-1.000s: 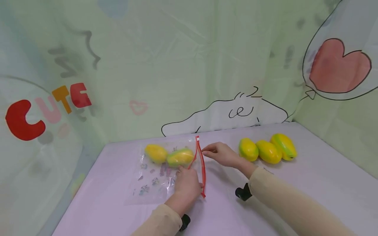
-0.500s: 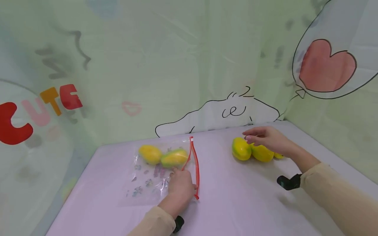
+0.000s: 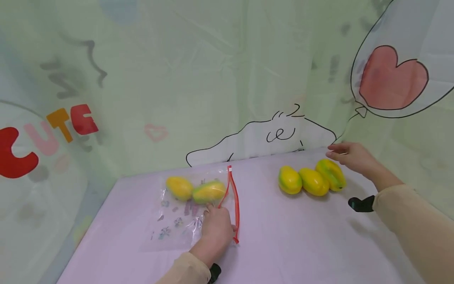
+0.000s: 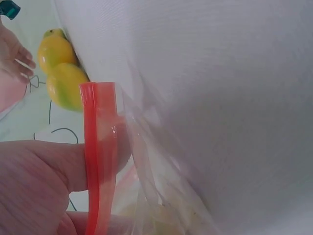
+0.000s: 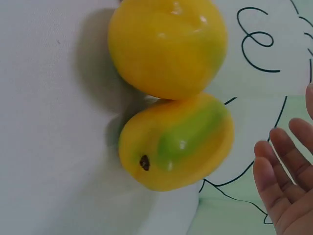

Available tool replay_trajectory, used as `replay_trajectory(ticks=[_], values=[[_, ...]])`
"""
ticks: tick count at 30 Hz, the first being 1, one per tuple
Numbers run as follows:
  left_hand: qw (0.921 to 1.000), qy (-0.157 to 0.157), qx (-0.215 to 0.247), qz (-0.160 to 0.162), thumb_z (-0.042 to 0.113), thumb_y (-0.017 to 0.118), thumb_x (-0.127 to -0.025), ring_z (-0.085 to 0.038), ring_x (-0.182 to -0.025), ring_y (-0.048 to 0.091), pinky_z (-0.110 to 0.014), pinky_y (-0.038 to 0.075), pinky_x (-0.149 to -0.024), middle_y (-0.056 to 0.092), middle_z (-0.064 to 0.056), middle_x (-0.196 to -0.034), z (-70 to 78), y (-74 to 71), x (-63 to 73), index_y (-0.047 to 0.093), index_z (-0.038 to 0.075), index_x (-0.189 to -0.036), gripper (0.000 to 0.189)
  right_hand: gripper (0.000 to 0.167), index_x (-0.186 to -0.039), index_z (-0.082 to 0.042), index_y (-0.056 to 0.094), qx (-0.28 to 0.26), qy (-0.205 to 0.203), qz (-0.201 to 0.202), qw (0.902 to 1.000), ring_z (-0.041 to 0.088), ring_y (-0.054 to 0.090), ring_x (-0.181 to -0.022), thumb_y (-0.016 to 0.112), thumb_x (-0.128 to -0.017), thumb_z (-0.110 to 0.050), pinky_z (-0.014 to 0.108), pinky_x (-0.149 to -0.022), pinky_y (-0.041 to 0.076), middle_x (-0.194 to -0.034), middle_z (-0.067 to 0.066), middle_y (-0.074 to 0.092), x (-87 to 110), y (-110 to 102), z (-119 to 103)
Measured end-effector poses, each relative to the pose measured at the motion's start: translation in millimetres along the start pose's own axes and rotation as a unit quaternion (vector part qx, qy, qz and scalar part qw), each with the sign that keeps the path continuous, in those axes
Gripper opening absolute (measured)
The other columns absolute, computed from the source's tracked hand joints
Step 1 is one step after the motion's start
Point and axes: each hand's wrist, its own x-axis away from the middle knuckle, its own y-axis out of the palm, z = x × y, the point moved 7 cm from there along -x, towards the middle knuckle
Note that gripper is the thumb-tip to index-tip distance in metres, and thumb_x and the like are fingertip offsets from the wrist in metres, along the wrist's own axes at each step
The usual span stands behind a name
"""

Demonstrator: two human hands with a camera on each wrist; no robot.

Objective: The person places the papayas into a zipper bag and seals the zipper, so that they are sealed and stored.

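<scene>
A clear zip bag [image 3: 175, 234] with a red zip edge [image 3: 237, 209] lies on the table, its mouth parted toward the right. Two yellow-green mangoes, a left one [image 3: 179, 187] and a right one [image 3: 209, 192], are inside it. My left hand [image 3: 218, 227] grips the bag at its mouth; the left wrist view shows the thumb [image 4: 68, 159] passing behind the red strip. Up at the back right, my right hand [image 3: 358, 157] is held with fingers extended, near the farthest mango [image 3: 330, 174] of a row of three. The other two are a middle mango [image 3: 314, 182] and a left mango [image 3: 290, 180].
A pale lilac cloth covers the table [image 3: 276, 244]. Behind it hangs a printed fabric wall [image 3: 213, 79], with another fabric wall [image 3: 418, 157] along the right side. Black wrist cameras are strapped below each sleeve.
My right hand has left the bag's mouth and moved right, passing over the row of mangoes to its far end. The left hand keeps its place on the bag; the view has turned slightly right.
</scene>
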Motion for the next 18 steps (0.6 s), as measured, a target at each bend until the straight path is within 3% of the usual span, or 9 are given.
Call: replay_trajectory(ticks=[6, 12, 18], values=[[0.9998, -0.009, 0.006, -0.018, 0.026, 0.094, -0.072, -0.045, -0.106, 0.064, -0.045, 0.060, -0.090, 0.058, -0.036, -0.129, 0.3, 1.7, -0.1, 0.071, -0.014, -0.106, 0.057, 0.071, -0.147, 0.009, 0.038, 0.066, 0.015, -0.006, 0.9977, 0.056, 0.043, -0.124, 0.055, -0.104, -0.045, 0.068, -0.102, 0.045, -0.141, 0.040, 0.042, -18.7, 10.9, 15.3], [0.9996, -0.010, 0.015, -0.024, 0.025, 0.093, -0.073, -0.046, -0.109, 0.063, -0.045, 0.060, -0.089, 0.056, -0.036, -0.130, 1.4, 2.0, -0.4, 0.071, -0.014, -0.106, 0.056, 0.075, -0.146, 0.014, 0.037, 0.127, 0.010, -0.045, 0.9909, 0.061, 0.042, -0.124, 0.057, -0.102, -0.043, 0.073, -0.104, 0.039, -0.142, 0.044, 0.039, -32.9, 28.7, 28.9], [0.9994, -0.012, 0.017, -0.028, 0.025, 0.092, -0.073, -0.046, -0.110, 0.063, -0.046, 0.060, -0.090, 0.056, -0.036, -0.131, 0.0, 2.8, -0.9, 0.071, -0.014, -0.108, 0.057, 0.078, -0.144, 0.017, 0.035, 0.135, 0.008, -0.043, 0.9899, 0.063, 0.041, -0.122, 0.057, -0.101, -0.044, 0.076, -0.106, 0.034, -0.140, 0.046, 0.039, -34.2, 35.1, 32.4]])
